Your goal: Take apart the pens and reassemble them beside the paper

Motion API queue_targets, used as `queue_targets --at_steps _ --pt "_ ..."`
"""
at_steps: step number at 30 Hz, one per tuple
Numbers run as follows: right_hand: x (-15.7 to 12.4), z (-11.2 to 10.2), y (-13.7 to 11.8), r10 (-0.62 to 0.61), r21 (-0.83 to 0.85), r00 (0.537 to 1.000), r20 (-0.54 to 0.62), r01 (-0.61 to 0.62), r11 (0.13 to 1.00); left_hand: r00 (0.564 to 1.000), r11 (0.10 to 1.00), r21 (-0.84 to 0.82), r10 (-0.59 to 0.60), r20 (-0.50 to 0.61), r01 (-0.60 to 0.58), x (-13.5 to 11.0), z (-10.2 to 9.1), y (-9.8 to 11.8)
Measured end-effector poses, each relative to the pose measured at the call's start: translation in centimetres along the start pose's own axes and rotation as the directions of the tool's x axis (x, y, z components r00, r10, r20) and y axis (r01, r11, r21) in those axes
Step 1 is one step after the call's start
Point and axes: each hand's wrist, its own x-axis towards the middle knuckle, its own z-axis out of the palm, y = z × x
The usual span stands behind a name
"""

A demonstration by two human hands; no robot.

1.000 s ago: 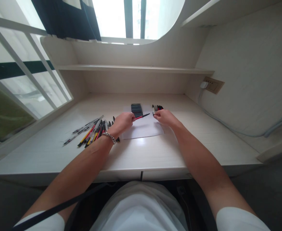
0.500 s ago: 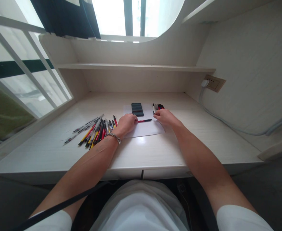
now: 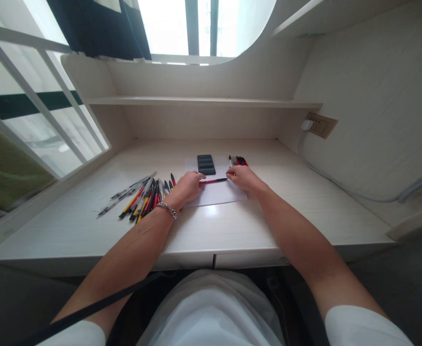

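Observation:
A red pen (image 3: 214,180) lies across a white sheet of paper (image 3: 218,193) on the desk. My left hand (image 3: 186,186) pinches its left end. My right hand (image 3: 242,176) touches its right, dark tip with closed fingers. A heap of several pens (image 3: 141,198) lies left of my left hand. A smaller group of pens (image 3: 237,160) lies just beyond my right hand. A black phone-like block (image 3: 205,164) rests at the far edge of the paper.
The white desk (image 3: 286,211) has a shelf (image 3: 204,102) above and a window behind. A wall socket (image 3: 319,125) with a white cable (image 3: 341,185) is on the right wall. A railing stands at the left.
My left hand lowered the red pen from a tilted hold above the paper to lying flat on it. My right hand slid from the far pens to the pen's tip.

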Motion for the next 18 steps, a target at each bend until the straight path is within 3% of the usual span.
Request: queue_targets --at_steps 7,18 --pt "0.3 1.4 -0.1 -0.071 -0.012 0.997 0.036 0.071 0.997 1.000 0.999 -0.050 -0.017 -0.015 0.016 -0.1 -0.5 0.0" --pt "0.0 2.0 -0.7 -0.139 -0.084 0.990 0.032 0.141 0.986 0.999 0.997 -0.066 -0.025 0.020 0.026 0.0 -0.2 -0.4"
